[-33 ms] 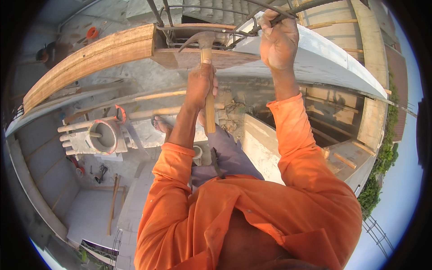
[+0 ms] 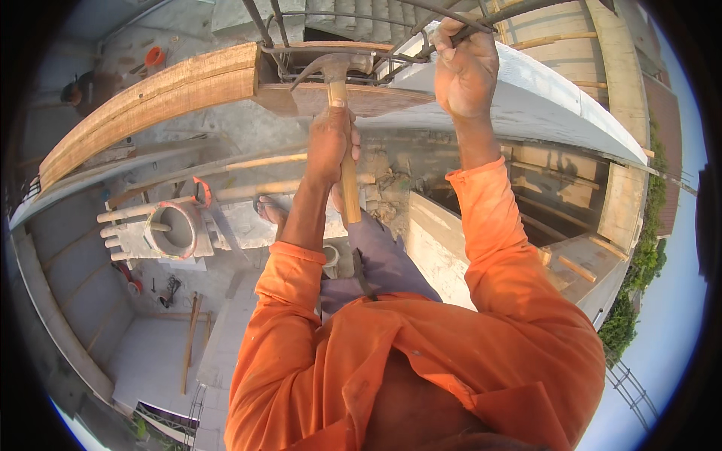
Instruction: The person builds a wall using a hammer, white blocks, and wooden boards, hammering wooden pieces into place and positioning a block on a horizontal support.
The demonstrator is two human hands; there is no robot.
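My left hand point(image 2: 329, 146) is closed round the wooden handle of a claw hammer point(image 2: 350, 192), thumb laid along it just under the metal head. The hammer head is up beside the edge of a plywood panel point(image 2: 383, 98) and the thin steel bars behind it; whether it touches them I cannot tell. Higher and to the right, my right hand point(image 2: 468, 83) has its fingers curled round a dark rebar point(image 2: 519, 10) where several bars meet. A thick timber beam point(image 2: 150, 105) ends at the panel's left side.
A white block wall point(image 2: 556, 98) runs off to the right. Below on the left, a round mortar tub point(image 2: 173, 229) stands on a pole-and-plank platform, with a handsaw point(image 2: 222, 222) alongside. A person point(image 2: 86, 92) is at the far left. An orange bucket point(image 2: 155, 56) lies beyond the beam.
The hammer and my left hand have shifted slightly to the left, and the handle leans a little more. My right hand stays on the rebar.
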